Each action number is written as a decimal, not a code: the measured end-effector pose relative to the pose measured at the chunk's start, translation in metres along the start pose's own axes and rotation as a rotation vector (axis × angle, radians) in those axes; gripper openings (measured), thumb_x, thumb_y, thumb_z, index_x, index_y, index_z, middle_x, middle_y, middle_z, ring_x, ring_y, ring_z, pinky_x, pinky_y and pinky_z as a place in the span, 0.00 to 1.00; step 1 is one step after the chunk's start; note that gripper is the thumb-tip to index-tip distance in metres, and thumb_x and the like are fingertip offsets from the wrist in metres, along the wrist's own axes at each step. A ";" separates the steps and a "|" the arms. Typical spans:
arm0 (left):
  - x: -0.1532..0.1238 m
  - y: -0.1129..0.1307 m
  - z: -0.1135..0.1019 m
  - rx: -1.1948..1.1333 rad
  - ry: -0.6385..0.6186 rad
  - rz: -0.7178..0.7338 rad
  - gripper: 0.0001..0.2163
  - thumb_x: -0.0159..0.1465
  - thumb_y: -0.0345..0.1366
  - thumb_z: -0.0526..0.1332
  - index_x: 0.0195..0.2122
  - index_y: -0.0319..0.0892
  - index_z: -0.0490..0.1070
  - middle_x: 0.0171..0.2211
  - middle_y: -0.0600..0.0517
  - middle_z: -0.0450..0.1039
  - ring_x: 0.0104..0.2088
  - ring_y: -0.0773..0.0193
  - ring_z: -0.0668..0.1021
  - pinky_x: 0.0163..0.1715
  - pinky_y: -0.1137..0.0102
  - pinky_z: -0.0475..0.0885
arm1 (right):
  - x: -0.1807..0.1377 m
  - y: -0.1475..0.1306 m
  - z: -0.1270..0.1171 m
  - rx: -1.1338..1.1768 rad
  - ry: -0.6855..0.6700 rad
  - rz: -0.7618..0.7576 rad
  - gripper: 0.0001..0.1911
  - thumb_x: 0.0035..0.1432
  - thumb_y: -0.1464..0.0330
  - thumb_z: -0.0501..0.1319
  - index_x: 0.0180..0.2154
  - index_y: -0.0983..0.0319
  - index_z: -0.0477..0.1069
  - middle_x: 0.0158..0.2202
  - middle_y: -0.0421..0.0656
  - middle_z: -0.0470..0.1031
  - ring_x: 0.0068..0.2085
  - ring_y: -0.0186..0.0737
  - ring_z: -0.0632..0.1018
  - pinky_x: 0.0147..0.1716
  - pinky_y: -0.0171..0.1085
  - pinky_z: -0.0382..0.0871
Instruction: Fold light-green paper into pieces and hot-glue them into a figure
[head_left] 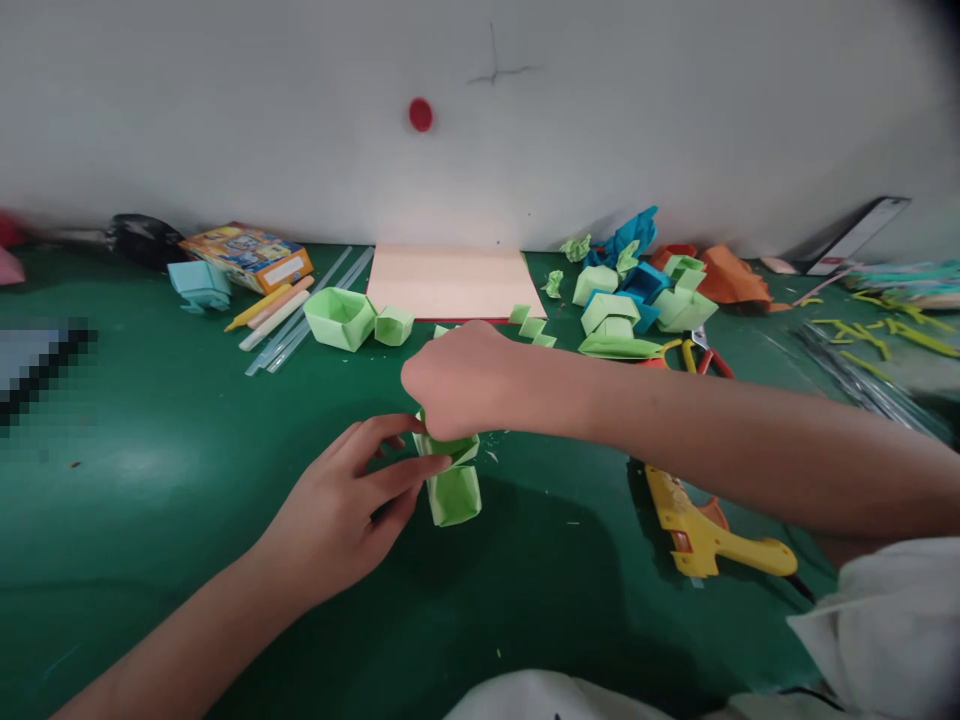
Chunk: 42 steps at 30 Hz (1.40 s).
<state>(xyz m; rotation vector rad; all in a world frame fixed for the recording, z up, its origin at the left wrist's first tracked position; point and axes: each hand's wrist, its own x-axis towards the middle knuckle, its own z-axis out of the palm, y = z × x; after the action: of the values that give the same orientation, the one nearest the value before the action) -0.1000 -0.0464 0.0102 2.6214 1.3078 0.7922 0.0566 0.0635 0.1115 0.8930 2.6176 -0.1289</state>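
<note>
A light-green folded paper box [465,449] sits on the green table in front of me, joined to or touching a smaller green paper box [454,496] on its near side. My left hand [360,495] grips the larger box from the left, with fingertips on its rim and side. Curled over the far part of the same box is my right hand [469,380], closed like a fist. Its fingertips are hidden behind the back of the hand and inside the box. Two other green paper pieces, a wide box [340,318] and a small one [394,326], stand beyond my left hand.
A yellow glue gun [694,530] lies beneath my right forearm. Folded green and blue paper pieces [615,312] are heaped at the back right, near pliers [705,352]. Clear glue sticks [300,330], markers [270,308] and a printed box [247,256] lie back left. A pale pad [450,280] rests against the wall.
</note>
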 end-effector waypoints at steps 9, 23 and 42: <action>0.006 0.003 -0.008 0.122 0.019 0.053 0.12 0.70 0.32 0.58 0.51 0.47 0.77 0.52 0.42 0.70 0.51 0.48 0.77 0.48 0.52 0.75 | 0.000 0.002 -0.001 -0.031 -0.001 -0.016 0.02 0.52 0.71 0.64 0.29 0.62 0.77 0.23 0.43 0.73 0.28 0.43 0.76 0.30 0.42 0.67; 0.033 0.007 -0.010 0.323 -0.069 0.036 0.11 0.68 0.44 0.61 0.37 0.47 0.81 0.63 0.43 0.66 0.59 0.36 0.72 0.51 0.43 0.69 | -0.024 0.037 -0.020 0.155 -0.116 0.066 0.40 0.45 0.64 0.75 0.60 0.54 0.68 0.24 0.34 0.76 0.23 0.42 0.77 0.26 0.37 0.61; 0.047 0.008 -0.004 0.373 -0.168 -0.034 0.14 0.68 0.46 0.58 0.36 0.47 0.81 0.47 0.40 0.73 0.59 0.36 0.71 0.49 0.45 0.70 | -0.057 0.045 -0.007 0.287 0.290 -0.008 0.03 0.58 0.69 0.59 0.34 0.59 0.72 0.33 0.42 0.78 0.30 0.38 0.71 0.27 0.37 0.52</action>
<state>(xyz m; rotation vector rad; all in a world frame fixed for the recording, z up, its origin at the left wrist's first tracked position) -0.0730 -0.0157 0.0356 2.8527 1.5748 0.3380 0.1231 0.0677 0.1408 1.0652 2.9211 -0.4144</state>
